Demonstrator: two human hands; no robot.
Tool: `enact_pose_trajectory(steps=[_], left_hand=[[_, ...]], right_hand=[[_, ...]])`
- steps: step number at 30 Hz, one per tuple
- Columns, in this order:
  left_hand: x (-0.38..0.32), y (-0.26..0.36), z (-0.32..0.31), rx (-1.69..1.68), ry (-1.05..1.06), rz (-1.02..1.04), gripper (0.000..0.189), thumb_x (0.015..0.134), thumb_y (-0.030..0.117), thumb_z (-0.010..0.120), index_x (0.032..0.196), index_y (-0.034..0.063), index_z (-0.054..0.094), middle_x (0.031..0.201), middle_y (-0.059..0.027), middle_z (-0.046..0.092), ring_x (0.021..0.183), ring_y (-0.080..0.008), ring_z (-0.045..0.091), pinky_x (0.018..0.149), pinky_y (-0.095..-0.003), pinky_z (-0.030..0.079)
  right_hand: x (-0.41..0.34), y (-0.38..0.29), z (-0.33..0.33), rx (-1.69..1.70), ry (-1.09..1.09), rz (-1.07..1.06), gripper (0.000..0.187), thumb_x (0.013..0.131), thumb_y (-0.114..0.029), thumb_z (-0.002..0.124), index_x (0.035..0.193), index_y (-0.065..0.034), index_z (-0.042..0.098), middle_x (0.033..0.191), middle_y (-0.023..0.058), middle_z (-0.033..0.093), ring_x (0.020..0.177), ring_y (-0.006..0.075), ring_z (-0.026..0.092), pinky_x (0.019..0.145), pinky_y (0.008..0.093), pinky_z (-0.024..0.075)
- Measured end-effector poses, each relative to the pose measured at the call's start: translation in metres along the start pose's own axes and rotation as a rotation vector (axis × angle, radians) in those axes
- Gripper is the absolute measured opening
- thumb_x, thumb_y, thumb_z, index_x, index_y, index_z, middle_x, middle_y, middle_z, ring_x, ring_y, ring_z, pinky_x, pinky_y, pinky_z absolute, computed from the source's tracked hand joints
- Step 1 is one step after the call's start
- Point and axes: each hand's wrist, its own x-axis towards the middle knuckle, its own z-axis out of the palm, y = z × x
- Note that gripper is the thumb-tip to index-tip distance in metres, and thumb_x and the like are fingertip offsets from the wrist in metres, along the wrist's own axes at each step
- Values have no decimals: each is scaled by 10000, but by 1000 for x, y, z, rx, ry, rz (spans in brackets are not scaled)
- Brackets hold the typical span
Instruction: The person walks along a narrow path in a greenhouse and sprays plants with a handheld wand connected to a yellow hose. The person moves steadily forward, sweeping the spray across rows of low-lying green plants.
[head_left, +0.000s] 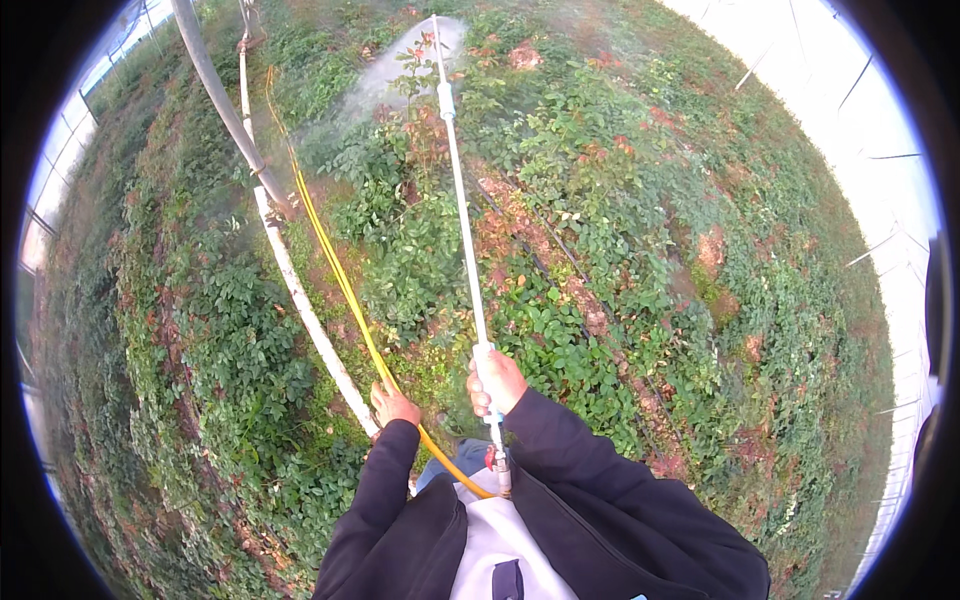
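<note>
My right hand is wrapped around the handle of a long white spray lance, which points away from me. Mist fans out near its far tip, over the leafy plants. A red-levered valve sits at the lance's lower end, close to my jacket. From there a yellow hose bends left and runs forward along the ground. My left hand is closed around this hose, left of and slightly below my right hand; its palm side is hidden.
A whitish pole or pipe runs left of the hose, and a grey post leans beyond it. Rows of leafy bushes spread all around. Dark drip lines follow the soil strip at right. Pale greenhouse sheeting borders the right.
</note>
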Motion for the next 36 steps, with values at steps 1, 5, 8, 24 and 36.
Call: enact_pose_trajectory(steps=[1, 5, 8, 24, 36], left_hand=[[11, -13, 7, -140, -98, -195, 614, 761, 90, 538, 1313, 71, 269, 1111, -190, 498, 1049, -316, 497, 883, -436, 405], [-7, -73, 1, -1161, -233, -793, 195, 825, 113, 485, 1015, 89, 450, 654, -76, 545, 429, -167, 482, 342, -300, 345], [-64, -101, -21, -1248, -93, -682, 68, 840, 84, 425, 904, 64, 417, 569, -36, 411, 363, -129, 351, 291, -261, 268], [-402, -214, 62, -2359, -702, -1119, 404, 798, 535, 308, 606, 198, 418, 467, 28, 303, 414, -181, 319, 429, -344, 253], [-485, -112, -7, -1649, -264, -810, 66, 835, 148, 428, 801, 175, 378, 519, 16, 296, 359, -115, 255, 354, -301, 270]], right_hand=[[-8, 4, -7, 23, 17, -22, 366, 909, -450, 377, 863, -88, 386, 574, 11, 408, 370, 103, 374, 337, 287, 350], [-23, 24, -39, 119, 41, -91, 415, 870, -500, 433, 868, -88, 380, 588, 33, 410, 393, 121, 386, 357, 307, 357], [-24, 31, -72, 129, 186, -10, 390, 874, -507, 395, 820, -121, 403, 572, 28, 405, 390, 136, 371, 358, 318, 329], [-132, 100, -116, -165, 148, 10, 381, 896, -468, 379, 810, -96, 397, 527, 30, 384, 340, 132, 342, 319, 305, 305], [-137, 145, -142, -783, 148, -134, 425, 873, -430, 452, 750, -25, 490, 501, 66, 458, 348, 176, 466, 339, 330, 420]])
